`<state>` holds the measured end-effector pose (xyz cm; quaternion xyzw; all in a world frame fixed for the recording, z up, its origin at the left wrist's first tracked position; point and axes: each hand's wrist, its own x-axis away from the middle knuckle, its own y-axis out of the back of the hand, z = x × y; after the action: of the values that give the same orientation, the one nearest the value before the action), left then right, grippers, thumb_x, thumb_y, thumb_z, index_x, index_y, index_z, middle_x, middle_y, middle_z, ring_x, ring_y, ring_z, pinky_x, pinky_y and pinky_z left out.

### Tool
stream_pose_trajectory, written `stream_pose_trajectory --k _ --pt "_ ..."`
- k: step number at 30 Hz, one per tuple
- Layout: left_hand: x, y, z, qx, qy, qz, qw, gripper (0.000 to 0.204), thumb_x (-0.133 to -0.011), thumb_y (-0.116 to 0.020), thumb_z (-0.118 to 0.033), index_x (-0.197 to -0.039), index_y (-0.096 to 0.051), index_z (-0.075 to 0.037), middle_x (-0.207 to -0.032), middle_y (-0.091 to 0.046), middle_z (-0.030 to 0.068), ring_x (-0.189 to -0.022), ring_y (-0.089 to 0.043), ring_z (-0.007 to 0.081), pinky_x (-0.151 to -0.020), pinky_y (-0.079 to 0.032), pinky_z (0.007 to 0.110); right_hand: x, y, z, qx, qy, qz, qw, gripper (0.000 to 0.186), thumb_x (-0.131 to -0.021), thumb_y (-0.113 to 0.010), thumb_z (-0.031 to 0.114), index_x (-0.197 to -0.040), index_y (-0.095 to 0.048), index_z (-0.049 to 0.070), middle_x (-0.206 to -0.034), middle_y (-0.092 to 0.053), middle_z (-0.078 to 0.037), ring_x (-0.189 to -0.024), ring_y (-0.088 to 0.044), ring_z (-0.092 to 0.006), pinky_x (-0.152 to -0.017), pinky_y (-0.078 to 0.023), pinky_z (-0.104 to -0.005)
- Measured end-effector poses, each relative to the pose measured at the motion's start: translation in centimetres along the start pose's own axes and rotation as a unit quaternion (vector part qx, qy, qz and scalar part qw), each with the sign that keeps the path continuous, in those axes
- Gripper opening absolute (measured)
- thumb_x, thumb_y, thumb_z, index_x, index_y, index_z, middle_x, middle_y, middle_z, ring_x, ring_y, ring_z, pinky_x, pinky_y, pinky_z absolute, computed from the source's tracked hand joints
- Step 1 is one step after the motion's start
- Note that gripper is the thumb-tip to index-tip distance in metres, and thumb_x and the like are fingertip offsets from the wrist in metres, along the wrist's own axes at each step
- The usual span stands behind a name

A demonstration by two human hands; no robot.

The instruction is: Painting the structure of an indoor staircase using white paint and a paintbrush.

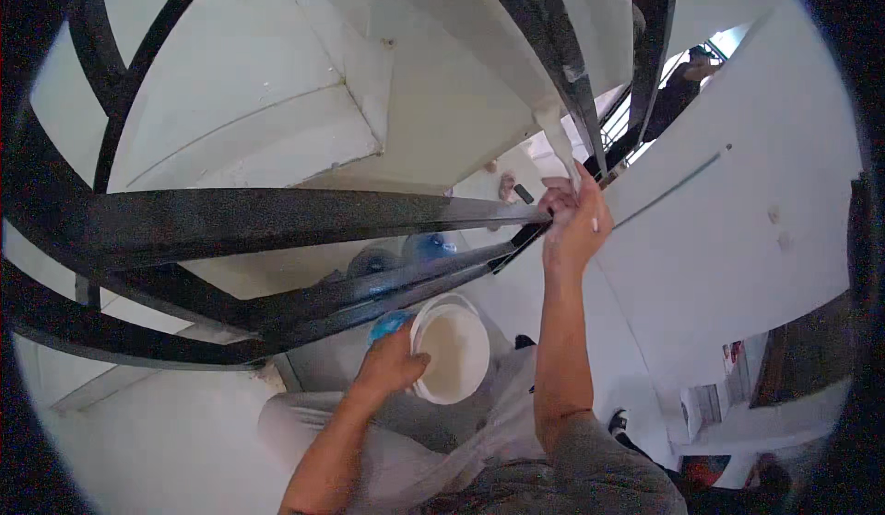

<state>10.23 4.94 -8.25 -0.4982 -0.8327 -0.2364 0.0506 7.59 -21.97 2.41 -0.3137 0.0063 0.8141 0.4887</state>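
Left hand [392, 365] curled over the rim of a white paint bucket [452, 349], just below black stair railings [277, 215]. Right hand [573, 220] raised, closed around something (too small to identify) against the white stair edge [558, 132]; open stairwell beneath.

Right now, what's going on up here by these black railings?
A person is working at a curved staircase. The left hand grips the rim of a white bucket holding pale paint or filler. The right hand is raised to the black railing, pressing a small tool, too small to identify, where it meets the white stair edge.
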Motion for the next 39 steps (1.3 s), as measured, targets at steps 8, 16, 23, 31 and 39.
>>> stream_pose_trajectory --k 8,16,23,31,39 --pt "-0.4 -0.2 0.3 -0.106 -0.011 -0.005 0.994 0.06 -0.082 -0.066 -0.015 -0.138 -0.047 -0.002 -0.089 -0.072 0.0218 -0.055 -0.069 0.0286 -0.064 -0.059 0.043 0.6 -3.2 3.5 -0.099 -0.048 0.05 0.993 0.042 -0.105 -0.05 0.024 -0.126 -0.056 -0.012 -0.081 -0.066 -0.016 -0.065 -0.056 -0.0169 -0.06 -0.045 -0.0301" --pt "-0.2 1.1 0.1 0.03 0.082 0.03 0.996 0.057 -0.082 -0.069 -0.016 -0.134 -0.049 -0.001 -0.094 -0.071 0.0222 -0.057 -0.07 0.0292 -0.066 -0.06 0.043 0.3 1.8 -1.3 -0.011 -0.031 -0.098 0.995 0.036 -0.104 -0.052 0.02 -0.126 -0.059 -0.008 -0.083 -0.063 -0.011 -0.068 -0.054 -0.0124 -0.059 -0.042 -0.0271" --pt "-1.1 -0.2 1.4 -0.074 -0.014 -0.02 0.997 0.065 -0.079 -0.072 -0.018 -0.137 -0.047 -0.001 -0.102 -0.07 0.0246 -0.08 -0.072 0.0387 -0.079 -0.058 0.047 0.5 -0.4 -1.1 -0.008 0.003 -0.018 1.0 0.032 -0.105 -0.05 0.018 -0.126 -0.062 -0.003 -0.081 -0.064 -0.007 -0.063 -0.054 -0.011 -0.055 -0.045 -0.0263" --pt "-2.2 -0.4 4.3 -0.026 -0.02 -0.011 0.999 0.067 -0.078 -0.072 -0.018 -0.139 -0.047 -0.005 -0.116 -0.067 0.0247 -0.106 -0.065 0.0435 -0.093 -0.052 0.049 3.0 0.3 -1.7 0.132 0.024 -0.079 0.988 0.034 -0.103 -0.053 0.016 -0.131 -0.059 -0.003 -0.086 -0.064 -0.007 -0.072 -0.056 -0.0107 -0.064 -0.046 -0.0256" --pt "-2.6 -1.0 3.5 -0.019 -0.022 0.02 0.999 0.065 -0.081 -0.072 -0.019 -0.139 -0.047 -0.004 -0.106 -0.07 0.0235 -0.097 -0.068 0.0418 -0.089 -0.054 0.049 2.5 -1.8 -4.1 0.29 0.128 -0.012 0.948 0.041 -0.097 -0.055 0.009 -0.136 -0.054 -0.003 -0.09 -0.07 -0.013 -0.077 -0.064 -0.0177 -0.073 -0.051 -0.0322"
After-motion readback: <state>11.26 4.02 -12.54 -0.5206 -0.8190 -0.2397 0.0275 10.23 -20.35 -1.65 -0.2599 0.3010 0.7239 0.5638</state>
